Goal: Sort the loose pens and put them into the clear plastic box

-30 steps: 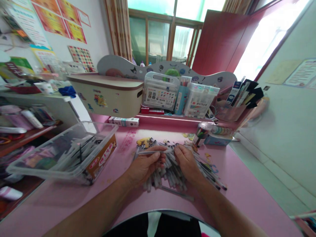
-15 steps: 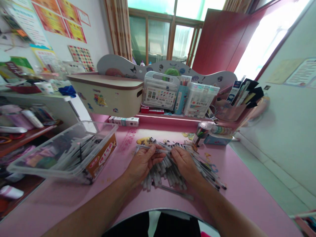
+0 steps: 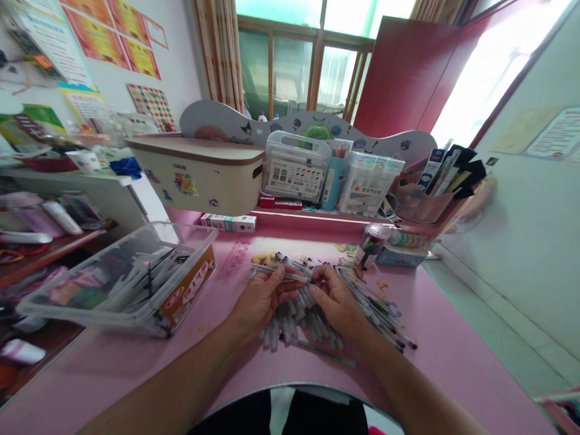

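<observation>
A heap of slim, clear-barrelled pens (image 3: 317, 329), many with black ends, lies on the pink desk (image 3: 254, 380) in front of me. Above the heap, my left hand (image 3: 265, 296) is closed round one such pen (image 3: 293, 277), held nearly level between thumb and fingers. My right hand (image 3: 338, 299) is at that pen's right end, thumb and forefinger pinched together there; the fingertips are slightly blurred. One loose pen (image 3: 324, 353) lies crosswise at the heap's near edge. More pens spread to the right, beneath and beyond my right forearm.
At the left stands a clear plastic box (image 3: 109, 314) with pens and other items. Behind the heap are a round tub of pens (image 3: 371, 244) and a blue box (image 3: 401, 257). A lidded cream bin (image 3: 199, 178) and marker cases (image 3: 296, 169) line the shelf.
My right hand's fingers have drawn into a pinch at the pen's right end, with the thumb lower and more visible. My left hand holds nearly the same place.
</observation>
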`<state>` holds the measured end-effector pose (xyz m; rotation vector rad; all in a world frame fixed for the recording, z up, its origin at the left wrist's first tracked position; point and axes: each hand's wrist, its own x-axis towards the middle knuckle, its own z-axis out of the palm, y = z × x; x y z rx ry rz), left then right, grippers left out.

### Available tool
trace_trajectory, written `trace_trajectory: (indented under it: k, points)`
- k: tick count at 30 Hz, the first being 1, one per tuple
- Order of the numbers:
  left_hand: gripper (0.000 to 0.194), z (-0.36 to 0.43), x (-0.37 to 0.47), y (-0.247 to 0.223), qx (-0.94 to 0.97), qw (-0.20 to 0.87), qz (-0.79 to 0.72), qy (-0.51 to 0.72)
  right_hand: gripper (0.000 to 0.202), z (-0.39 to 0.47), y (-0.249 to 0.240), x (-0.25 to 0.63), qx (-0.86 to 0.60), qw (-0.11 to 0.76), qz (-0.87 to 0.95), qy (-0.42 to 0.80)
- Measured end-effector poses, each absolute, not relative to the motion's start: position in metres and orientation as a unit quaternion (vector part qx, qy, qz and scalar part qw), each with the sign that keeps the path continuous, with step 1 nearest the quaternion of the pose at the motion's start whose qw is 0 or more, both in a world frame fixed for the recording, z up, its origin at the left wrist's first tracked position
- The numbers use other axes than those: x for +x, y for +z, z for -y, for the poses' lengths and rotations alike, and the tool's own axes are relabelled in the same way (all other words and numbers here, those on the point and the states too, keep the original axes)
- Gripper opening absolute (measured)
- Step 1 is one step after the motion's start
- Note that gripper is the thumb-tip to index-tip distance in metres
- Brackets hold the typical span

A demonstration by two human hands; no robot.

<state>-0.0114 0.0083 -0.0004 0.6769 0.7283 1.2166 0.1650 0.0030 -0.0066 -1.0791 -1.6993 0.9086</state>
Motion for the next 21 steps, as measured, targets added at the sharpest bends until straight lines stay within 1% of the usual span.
trace_trajectory:
  k: [3, 6, 7, 8, 11, 13, 16, 17, 21]
  points:
    - [0.019, -0.0074, -0.0111, 0.0004, 0.297, 0.709, -0.33, 0.549, 0.018, -0.0018, -0.0058, 0.1653, -0.435, 0.462, 0.681, 0.365]
    - [0.019, -0.0065, -0.0104, 0.0003, 0.299, 0.709, -0.328, 0.549, 0.034, -0.0019, -0.005, 0.1652, -0.453, 0.434, 0.699, 0.344]
    - [0.019, -0.0064, -0.0102, 0.0003, 0.302, 0.708, -0.327, 0.548, 0.036, -0.0018, -0.0045, 0.165, -0.455, 0.428, 0.703, 0.339]
    - [0.02, -0.0065, -0.01, 0.0003, 0.304, 0.708, -0.327, 0.548, 0.033, -0.0014, -0.0037, 0.1647, -0.453, 0.43, 0.704, 0.338]
    - [0.021, -0.0069, -0.0099, 0.0006, 0.308, 0.707, -0.324, 0.549, 0.017, 0.0001, -0.0017, 0.1636, -0.438, 0.456, 0.689, 0.356]
    - [0.022, -0.0069, -0.0099, 0.0008, 0.309, 0.708, -0.32, 0.549, 0.019, 0.0001, -0.0021, 0.1634, -0.439, 0.461, 0.679, 0.366]
    - [0.022, -0.0066, -0.01, 0.0002, 0.314, 0.713, -0.317, 0.541, 0.034, -0.0021, -0.0058, 0.1636, -0.455, 0.434, 0.692, 0.353]
    - [0.022, -0.0065, -0.0101, -0.0002, 0.315, 0.714, -0.315, 0.54, 0.035, -0.0029, -0.0071, 0.1637, -0.458, 0.428, 0.699, 0.345]
    - [0.022, -0.0066, -0.0098, -0.0013, 0.316, 0.711, -0.311, 0.546, 0.027, -0.004, -0.0085, 0.1628, -0.464, 0.438, 0.701, 0.319]
